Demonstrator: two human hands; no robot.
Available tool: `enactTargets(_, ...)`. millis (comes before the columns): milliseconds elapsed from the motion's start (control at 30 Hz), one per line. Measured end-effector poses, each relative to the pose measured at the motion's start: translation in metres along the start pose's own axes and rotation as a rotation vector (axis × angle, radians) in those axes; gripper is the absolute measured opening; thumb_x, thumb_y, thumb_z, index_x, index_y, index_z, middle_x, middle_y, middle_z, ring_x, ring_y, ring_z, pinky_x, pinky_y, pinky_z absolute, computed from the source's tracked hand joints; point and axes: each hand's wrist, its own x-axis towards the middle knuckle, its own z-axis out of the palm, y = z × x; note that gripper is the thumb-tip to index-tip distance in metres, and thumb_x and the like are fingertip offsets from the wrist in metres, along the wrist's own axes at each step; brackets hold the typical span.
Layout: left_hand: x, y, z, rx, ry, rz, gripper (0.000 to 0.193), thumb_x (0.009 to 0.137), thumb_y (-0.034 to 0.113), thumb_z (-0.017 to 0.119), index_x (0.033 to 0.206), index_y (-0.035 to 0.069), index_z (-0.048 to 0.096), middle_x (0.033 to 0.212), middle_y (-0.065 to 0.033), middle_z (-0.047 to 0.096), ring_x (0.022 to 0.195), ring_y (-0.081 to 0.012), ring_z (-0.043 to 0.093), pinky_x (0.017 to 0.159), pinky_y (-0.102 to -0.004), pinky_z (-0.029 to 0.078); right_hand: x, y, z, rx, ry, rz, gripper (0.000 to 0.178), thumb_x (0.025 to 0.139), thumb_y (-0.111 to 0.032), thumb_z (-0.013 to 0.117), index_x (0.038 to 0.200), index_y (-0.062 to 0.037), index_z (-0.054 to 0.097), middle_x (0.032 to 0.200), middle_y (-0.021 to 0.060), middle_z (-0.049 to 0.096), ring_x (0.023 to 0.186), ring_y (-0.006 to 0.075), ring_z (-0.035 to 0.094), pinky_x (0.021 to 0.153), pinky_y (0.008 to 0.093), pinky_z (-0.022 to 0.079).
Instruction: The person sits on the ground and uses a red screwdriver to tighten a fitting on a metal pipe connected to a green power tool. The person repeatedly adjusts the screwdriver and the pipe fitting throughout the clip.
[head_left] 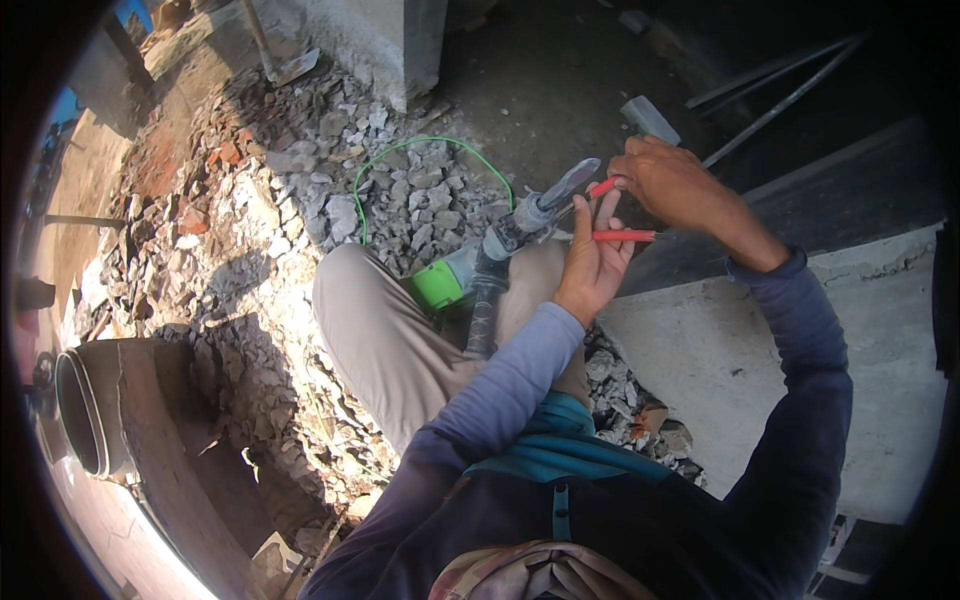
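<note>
Far left, rubble (430, 195) spreads out, and here's the power tool (437, 287), green housing between the person's knees, its bit angled toward the far right. Then the left hand (590, 278), palm turned up, fingers part-curled, holding the lower red piece (622, 236) crosswise! Just beyond, the upper red piece (604, 187) sits between both hands, pinched at the fingertips of the right hand (675, 185), knuckles up, farther right.
</note>
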Motion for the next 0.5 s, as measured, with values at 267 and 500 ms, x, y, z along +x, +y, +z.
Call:
enactTargets(267, 0.004, -0.001, 0.007, -0.042, 0.127, 0.007, 0.055, 0.106, 0.059, 0.067, 0.149, 0.025, 0.057, 0.136, 0.0102, 0.071, 0.093, -0.0017, 0.065, 0.089, -0.0249, 0.058, 0.013, 0.01, -0.003, 0.023, -0.065, 0.013, 0.019, 0.103, -0.019, 0.073, 0.116, -0.007, 0.078, 0.115, 0.0158, 0.069, 0.118, 0.0374, 0.064, 0.1, 0.0517, 0.053)
enactTargets(500, 0.009, -0.004, 0.004, -0.116, 0.115, 0.051, 0.049, 0.105, 0.055, 0.069, 0.142, 0.024, 0.06, 0.127, 0.0087, 0.071, 0.099, -0.0051, 0.07, 0.092, -0.0284, 0.061, -0.008, -0.018, -0.015, -0.263, -0.136, -0.06, 0.069, 0.101, -0.041, 0.074, 0.152, 0.003, 0.06, 0.151, 0.0208, 0.06, 0.15, 0.0357, 0.048, 0.131, 0.0562, 0.03)
